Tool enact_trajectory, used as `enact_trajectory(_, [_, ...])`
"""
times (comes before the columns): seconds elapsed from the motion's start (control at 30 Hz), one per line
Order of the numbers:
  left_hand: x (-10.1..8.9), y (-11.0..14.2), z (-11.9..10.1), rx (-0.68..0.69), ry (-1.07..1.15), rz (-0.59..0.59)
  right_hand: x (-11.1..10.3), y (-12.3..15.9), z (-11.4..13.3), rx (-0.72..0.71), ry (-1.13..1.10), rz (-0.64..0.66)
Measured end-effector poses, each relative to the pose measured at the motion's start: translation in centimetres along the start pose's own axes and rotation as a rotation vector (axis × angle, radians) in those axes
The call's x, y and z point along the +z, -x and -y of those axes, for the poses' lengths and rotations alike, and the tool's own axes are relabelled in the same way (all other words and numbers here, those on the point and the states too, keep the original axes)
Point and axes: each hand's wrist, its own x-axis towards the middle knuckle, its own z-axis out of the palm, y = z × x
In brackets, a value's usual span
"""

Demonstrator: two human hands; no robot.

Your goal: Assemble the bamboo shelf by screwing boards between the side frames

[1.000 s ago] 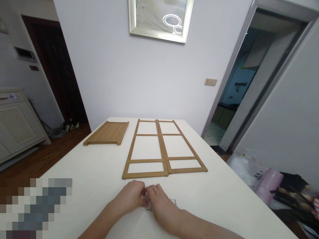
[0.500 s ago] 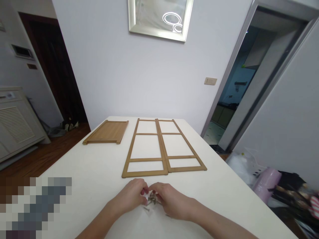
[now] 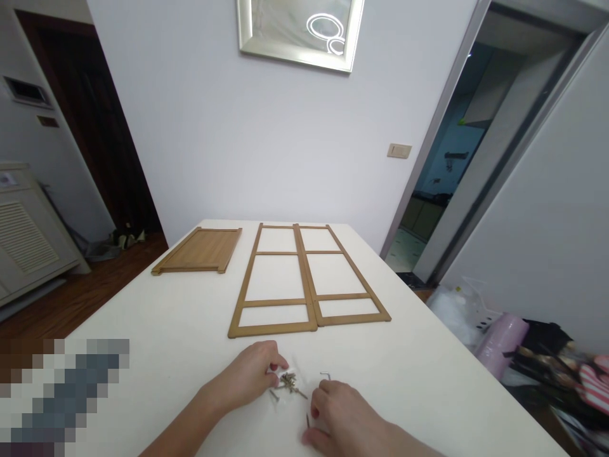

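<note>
My left hand is curled at the left side of a small pile of metal screws, its thumb and forefinger closed on the edge of what looks like a clear plastic bag under them. One loose screw lies just below that thumb. To the right of the pile, my right hand has its fingers bent in, and a single screw shows between thumb and forefinger. Just beyond its knuckles, the bent end of a hex key shows; the rest is hidden by the hand.
Two joined wooden frames lie flat on the white table ahead of my hands. A slatted wooden panel rests at the far left. Wall and mirror stand behind; a pink roll and bags are beside the table at right.
My right hand has moved away from the screw pile, to the right and toward me. The hex key end is now in sight. My left hand stays by the pile.
</note>
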Motion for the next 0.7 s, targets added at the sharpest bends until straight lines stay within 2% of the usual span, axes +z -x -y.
enact_trajectory(0.17, [0.0, 0.2, -0.5, 0.041, -0.02, 0.013, 2.5, -1.0, 0.7, -0.069, 0.119, -0.031])
enact_trajectory(0.27, [-0.1, 0.2, -0.7, 0.049, -0.014, 0.009, 2.2, -1.1, 0.7, -0.076, 0.123, -0.087])
enact_trajectory(0.43, [-0.1, 0.3, -0.6, 0.063, -0.029, 0.012, 1.3, -0.9, 0.3, -0.074, 0.002, -0.135])
enact_trajectory(0.53, [0.0, 0.2, -0.6, 0.051, -0.027, 0.012, 2.1, -1.4, -0.1, -0.111, -0.019, -0.112])
enact_trajectory(0.7, [0.1, 0.1, -0.4, 0.046, -0.02, 0.012, 3.4, -2.2, -0.4, -0.104, 0.072, -0.097])
